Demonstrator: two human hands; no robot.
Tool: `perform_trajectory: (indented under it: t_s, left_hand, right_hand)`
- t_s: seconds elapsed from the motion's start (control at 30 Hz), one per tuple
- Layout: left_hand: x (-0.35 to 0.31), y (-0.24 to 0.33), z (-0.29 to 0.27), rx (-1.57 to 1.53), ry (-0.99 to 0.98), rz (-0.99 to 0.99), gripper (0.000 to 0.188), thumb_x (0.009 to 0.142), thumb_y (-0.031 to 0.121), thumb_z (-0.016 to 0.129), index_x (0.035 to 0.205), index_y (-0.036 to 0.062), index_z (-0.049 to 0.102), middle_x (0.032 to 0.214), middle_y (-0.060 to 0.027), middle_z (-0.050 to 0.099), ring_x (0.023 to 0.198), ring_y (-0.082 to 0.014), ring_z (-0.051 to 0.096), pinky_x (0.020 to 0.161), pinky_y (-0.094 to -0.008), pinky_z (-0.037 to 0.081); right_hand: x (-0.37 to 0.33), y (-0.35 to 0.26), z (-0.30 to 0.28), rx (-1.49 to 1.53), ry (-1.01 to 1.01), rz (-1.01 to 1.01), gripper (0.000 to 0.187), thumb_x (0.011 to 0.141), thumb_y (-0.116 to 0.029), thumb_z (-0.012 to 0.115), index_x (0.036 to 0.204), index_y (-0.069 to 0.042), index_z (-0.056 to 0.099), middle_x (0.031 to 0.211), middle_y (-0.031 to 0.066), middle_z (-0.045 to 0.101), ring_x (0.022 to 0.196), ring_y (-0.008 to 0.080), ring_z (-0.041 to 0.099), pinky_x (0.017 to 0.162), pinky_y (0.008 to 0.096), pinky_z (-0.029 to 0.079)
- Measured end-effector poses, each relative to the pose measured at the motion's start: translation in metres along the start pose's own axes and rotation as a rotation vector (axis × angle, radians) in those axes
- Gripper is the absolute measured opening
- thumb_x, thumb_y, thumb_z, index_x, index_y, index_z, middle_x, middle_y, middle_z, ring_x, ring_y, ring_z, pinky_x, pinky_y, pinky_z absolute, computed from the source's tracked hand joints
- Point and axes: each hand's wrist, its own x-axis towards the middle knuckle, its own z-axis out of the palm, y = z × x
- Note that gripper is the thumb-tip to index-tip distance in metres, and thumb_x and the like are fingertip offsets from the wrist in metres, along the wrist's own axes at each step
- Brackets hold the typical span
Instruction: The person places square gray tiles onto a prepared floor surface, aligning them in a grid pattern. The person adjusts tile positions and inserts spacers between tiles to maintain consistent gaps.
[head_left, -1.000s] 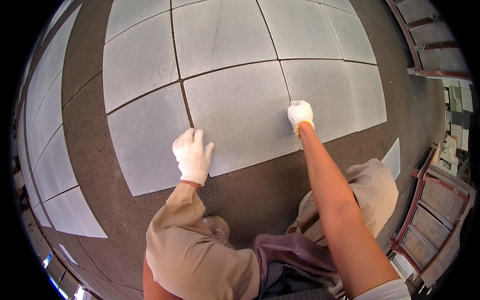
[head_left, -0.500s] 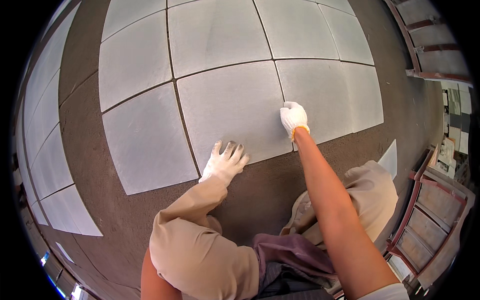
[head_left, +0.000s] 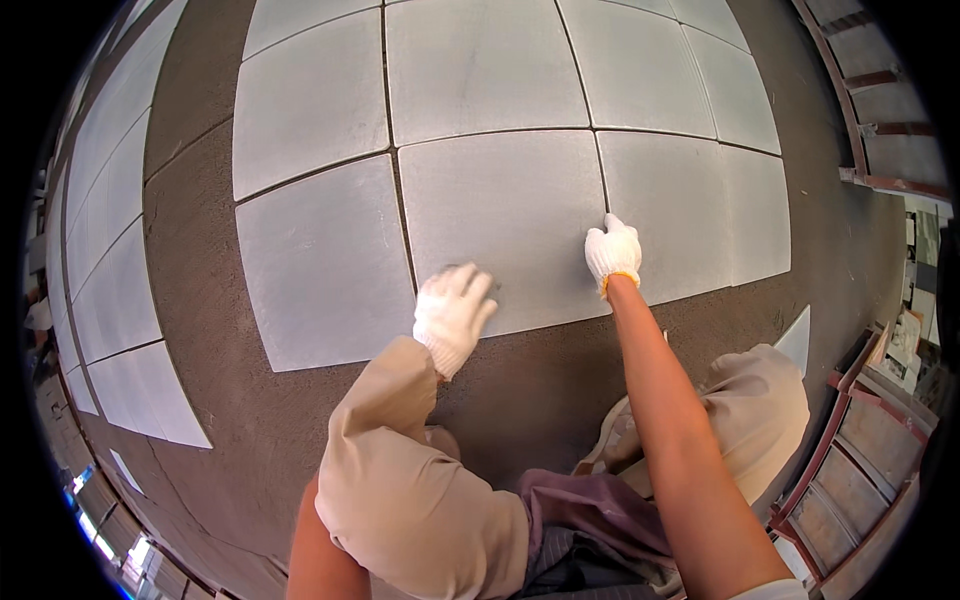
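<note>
A large light-grey square tile (head_left: 500, 210) lies in front of me with its near edge over brown, gritty ground. Above the near left corner of this tile is my left hand (head_left: 455, 312) in a white knit glove, its fingers stretched out and slightly blurred. My right hand (head_left: 613, 255), also gloved in white with a yellow cuff edge, is closed at the narrow joint between that tile and the neighbouring tile (head_left: 665, 220) on the right. One digit points along the joint. Whatever its fingers may hold is hidden. Another tile (head_left: 325, 265) sits left of the joint beside my left hand.
More grey tiles (head_left: 480, 65) continue in rows beyond. Another tiled strip (head_left: 120, 290) runs along the left across bare brown ground (head_left: 195, 270). On the right stand reddish-framed racks (head_left: 855, 460), with a thin pale sheet (head_left: 795, 340) near my knee.
The whole view has shifted, so the tiles appear farther right. My left hand's fingers have drawn closer together and blurred. My right hand stays at the joint, with one digit now pointing along it.
</note>
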Motion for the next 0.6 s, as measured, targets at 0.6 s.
perform_trajectory:
  t_s: [0.6]
  left_hand:
    - [0.014, -0.016, -0.007, -0.219, 0.037, -0.689, 0.061, 0.081, 0.015, 0.068, 0.135, 0.0013, 0.043, 0.137, -0.0252, 0.039, 0.122, -0.0433, 0.041, 0.102, -0.0484, 0.040]
  right_hand:
    - [0.002, -0.017, -0.004, 0.122, 0.001, 0.158, 0.051, 0.078, -0.020, 0.058, 0.127, -0.003, 0.054, 0.131, 0.0213, 0.050, 0.124, 0.0353, 0.048, 0.103, 0.0434, 0.042]
